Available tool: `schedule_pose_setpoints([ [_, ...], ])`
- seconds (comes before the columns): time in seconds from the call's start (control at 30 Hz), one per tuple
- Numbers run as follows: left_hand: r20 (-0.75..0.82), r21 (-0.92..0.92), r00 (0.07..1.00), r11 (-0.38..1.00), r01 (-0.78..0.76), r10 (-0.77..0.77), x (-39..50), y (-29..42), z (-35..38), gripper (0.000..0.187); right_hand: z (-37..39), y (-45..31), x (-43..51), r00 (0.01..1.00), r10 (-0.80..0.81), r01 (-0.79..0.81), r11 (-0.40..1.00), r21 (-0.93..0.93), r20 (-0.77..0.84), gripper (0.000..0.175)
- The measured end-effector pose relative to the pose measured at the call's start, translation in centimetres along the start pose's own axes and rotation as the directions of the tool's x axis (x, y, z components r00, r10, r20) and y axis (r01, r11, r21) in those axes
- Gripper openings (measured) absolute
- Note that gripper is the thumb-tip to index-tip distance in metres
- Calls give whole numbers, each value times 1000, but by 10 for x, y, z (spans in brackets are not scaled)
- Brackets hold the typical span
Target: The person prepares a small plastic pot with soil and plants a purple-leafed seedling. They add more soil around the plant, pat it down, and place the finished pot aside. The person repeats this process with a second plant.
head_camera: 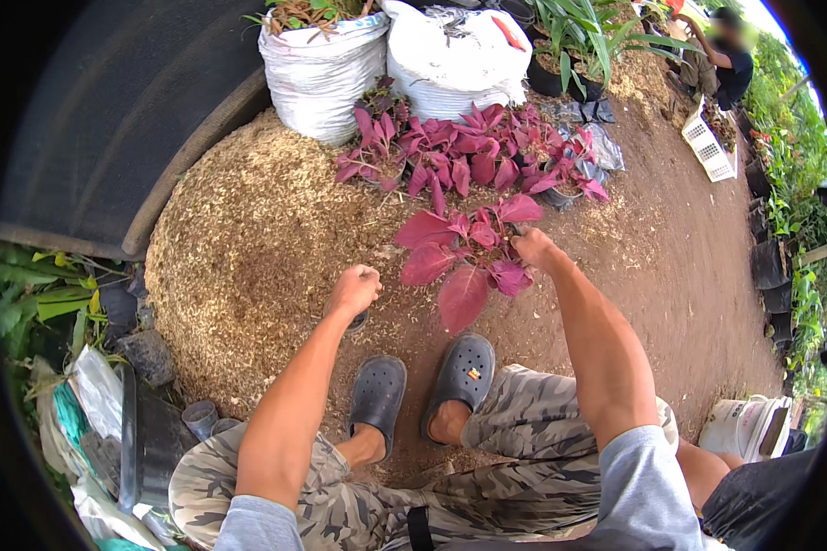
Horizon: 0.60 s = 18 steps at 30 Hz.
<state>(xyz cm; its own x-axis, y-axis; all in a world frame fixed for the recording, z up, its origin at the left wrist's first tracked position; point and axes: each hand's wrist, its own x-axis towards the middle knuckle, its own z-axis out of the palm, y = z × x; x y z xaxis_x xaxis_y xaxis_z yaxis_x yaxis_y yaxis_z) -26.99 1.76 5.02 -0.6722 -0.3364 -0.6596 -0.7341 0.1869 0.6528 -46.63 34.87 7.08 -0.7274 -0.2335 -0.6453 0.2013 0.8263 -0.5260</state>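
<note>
A potted plant with large magenta leaves point(463, 303) stands on the ground in front of my feet. My right hand point(536, 248) grips it at its right side, the fingertips partly hidden among the leaves. My left hand point(355, 293) is over the edge of the wood shavings, left of the plant, with its fingers curled together and nothing visible in them. Beneath that wrist, a small dark pot point(358, 321) shows only in part. Beyond the plant, several more magenta-leaved plants point(486, 165) stand close together in pots.
A broad heap of wood shavings point(200, 275) spreads at the left. Two white woven sacks point(320, 76) stand behind the plants. At far right back, a person point(729, 65) sits near a white plastic crate point(708, 146). White buckets point(737, 427) stand at lower right, empty pots point(200, 417) at lower left.
</note>
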Motion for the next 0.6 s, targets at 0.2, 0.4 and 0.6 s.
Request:
schedule_pose_setpoints([
  [0.2,102,6,982,987,-162,161,117,72,59,25,-83,23,44,965,-126,104,989,-104,-232,40],
  [0.4,170,-323,963,935,-144,207,193,115,147,27,-93,57,95,975,-63,57,998,-35,-211,38],
  [0.6,338,-364,922,930,-55,187,227,140,186,44,-78,96,130,996,24,-25,1000,-11,-88,32],
])
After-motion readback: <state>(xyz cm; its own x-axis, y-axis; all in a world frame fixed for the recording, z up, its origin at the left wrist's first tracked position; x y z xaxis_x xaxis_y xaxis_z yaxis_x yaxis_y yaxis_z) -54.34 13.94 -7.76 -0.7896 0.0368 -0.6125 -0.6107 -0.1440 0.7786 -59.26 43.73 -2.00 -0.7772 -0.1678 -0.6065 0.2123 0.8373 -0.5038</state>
